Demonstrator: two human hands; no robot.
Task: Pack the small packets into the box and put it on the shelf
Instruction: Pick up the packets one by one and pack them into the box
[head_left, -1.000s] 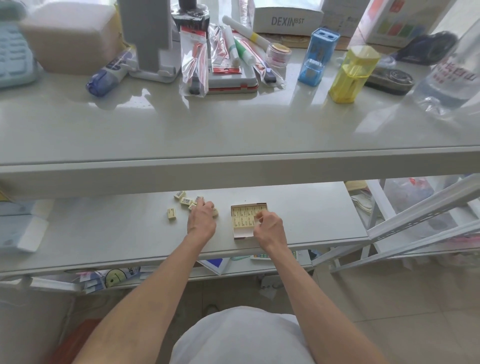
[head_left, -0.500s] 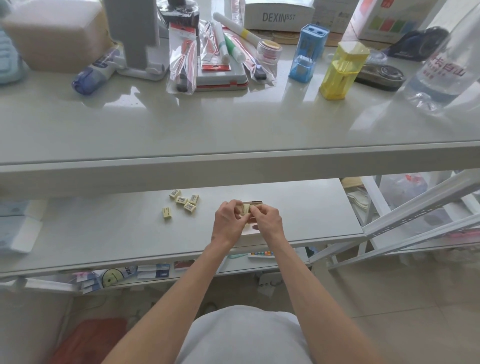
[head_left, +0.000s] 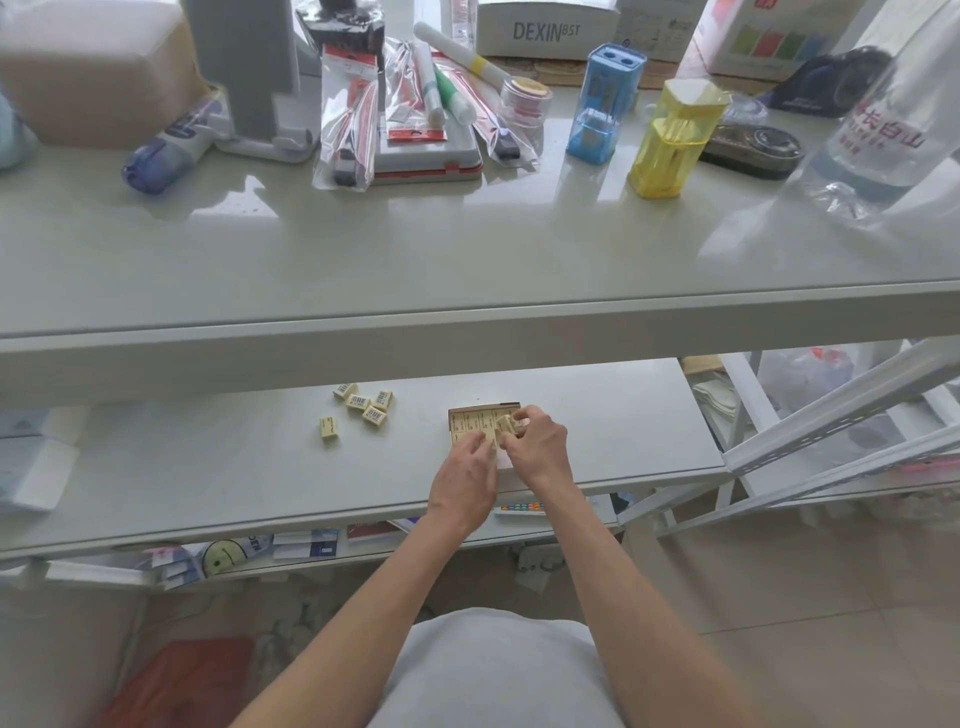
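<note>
1. The shallow cardboard box (head_left: 470, 422) lies open on the lower shelf (head_left: 208, 467), partly filled with flat, pale yellow rows.
2. The right hand (head_left: 537, 447) pinches one packet (head_left: 503, 423) between thumb and fingertips over the box. The left hand (head_left: 464, 480) reaches bent fingers to the box's near side; whether they grip is unclear.
3. Five loose packets (head_left: 363, 405) lie well to the left. They are small barcoded blocks, probably light and stiff, and best pinched by their short sides.
4. The box looks thin-walled and is best lifted from beneath, kept level.
</note>
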